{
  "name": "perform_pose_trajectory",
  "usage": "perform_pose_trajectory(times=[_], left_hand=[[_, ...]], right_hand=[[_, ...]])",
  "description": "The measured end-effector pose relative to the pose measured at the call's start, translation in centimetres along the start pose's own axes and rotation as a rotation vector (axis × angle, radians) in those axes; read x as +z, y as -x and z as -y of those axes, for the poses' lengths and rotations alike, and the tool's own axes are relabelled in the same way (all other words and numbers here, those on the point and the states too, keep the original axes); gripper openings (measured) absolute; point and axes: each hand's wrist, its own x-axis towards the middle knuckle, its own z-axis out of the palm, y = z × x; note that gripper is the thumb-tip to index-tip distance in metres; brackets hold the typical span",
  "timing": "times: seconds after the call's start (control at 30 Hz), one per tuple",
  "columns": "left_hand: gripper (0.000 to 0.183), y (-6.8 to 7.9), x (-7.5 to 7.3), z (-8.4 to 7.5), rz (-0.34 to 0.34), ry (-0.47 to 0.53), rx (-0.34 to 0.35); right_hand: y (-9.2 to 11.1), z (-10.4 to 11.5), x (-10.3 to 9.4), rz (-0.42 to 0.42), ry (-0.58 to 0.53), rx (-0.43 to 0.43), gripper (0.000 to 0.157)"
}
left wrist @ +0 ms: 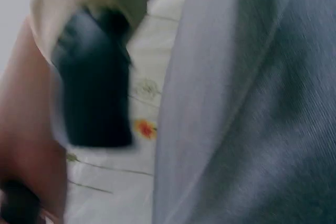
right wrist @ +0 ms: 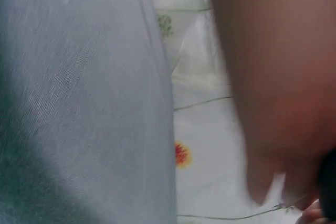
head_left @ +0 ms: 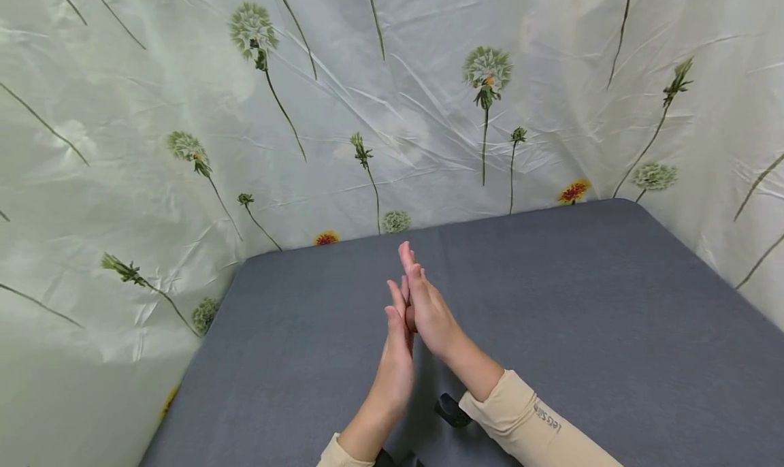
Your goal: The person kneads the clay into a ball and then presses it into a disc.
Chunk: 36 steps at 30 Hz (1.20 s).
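Note:
Over the table, both hands face each other palm to palm with their fingers straight and pointing away. Pressed between the palms is a small brown rounded lump [head_left: 411, 319], mostly hidden by the hands. The left hand [head_left: 397, 358] is lower and nearer, and the right hand [head_left: 433, 317] leans against it from the right. The left wrist view has a blurred dark lump [left wrist: 20, 203] beside the hand at the lower left corner. At the right edge of the right wrist view, the right hand [right wrist: 286, 145] is blurred, with a dark lump [right wrist: 328, 184] by its fingers.
A grey cloth-covered table [head_left: 551, 303] with rounded far corners lies under the hands. Behind and beside it hangs a pale sheet [head_left: 416, 126] printed with dandelions. Dark wrist devices [head_left: 452, 410] sit at both beige sleeves [head_left: 533, 419].

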Motion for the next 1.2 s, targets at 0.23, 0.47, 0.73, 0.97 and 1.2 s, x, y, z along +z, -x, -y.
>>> perform_pose_trajectory(times=[0.23,0.47,0.73,0.97,1.2], left_hand=[[0.075,-1.0,-0.6,-1.4,-0.104,-0.034,0.053],[0.076,-3.3,-2.1,-1.4,-0.154,-0.016,0.032],[0.078,-4.6,-2.3,-0.2,-0.117,0.019,-0.020],[0.070,-3.4,-1.2,1.7,-0.045,-0.014,0.002],[0.070,-1.1,-0.5,0.6,0.030,0.015,0.005]], right_hand=[[0.8,-1.1,1.0,0.046,-0.089,0.133,0.068],[2.6,-1.0,2.2,0.100,-0.114,0.076,0.065],[3.8,0.0,2.3,0.025,-0.071,0.040,0.061],[2.5,0.7,1.3,-0.014,0.037,-0.063,0.063],[0.4,0.5,0.2,-0.014,0.045,-0.022,0.065]])
